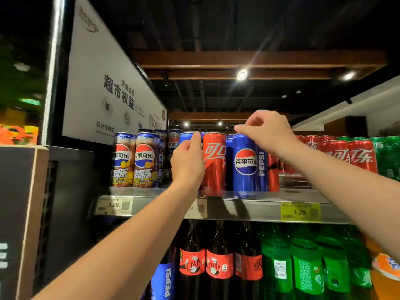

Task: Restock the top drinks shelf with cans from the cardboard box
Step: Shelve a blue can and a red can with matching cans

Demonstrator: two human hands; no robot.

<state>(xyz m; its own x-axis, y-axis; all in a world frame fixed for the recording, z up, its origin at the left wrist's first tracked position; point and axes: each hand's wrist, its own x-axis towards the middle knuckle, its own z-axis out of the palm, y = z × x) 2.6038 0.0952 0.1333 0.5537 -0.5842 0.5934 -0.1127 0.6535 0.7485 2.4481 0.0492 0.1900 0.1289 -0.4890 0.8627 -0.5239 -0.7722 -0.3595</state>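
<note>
A tall red cola can (pixel 215 165) stands at the front edge of the top shelf (pixel 270 199). My left hand (pixel 187 161) holds this can by its left side, fingers curled round it. To its right stands a blue Pepsi can (pixel 246 163). My right hand (pixel 267 132) hovers over the blue can's top with fingers loosely curled, fingertips at the rim; no firm grip shows. No cardboard box is in view.
Brown-and-blue Pepsi cans (pixel 135 161) fill the shelf's left end, red cola cans (pixel 346 154) and green cans (pixel 387 156) the right. Cola and green bottles (pixel 307 267) stand on the shelf below. A white sign panel (pixel 104 87) rises at the left.
</note>
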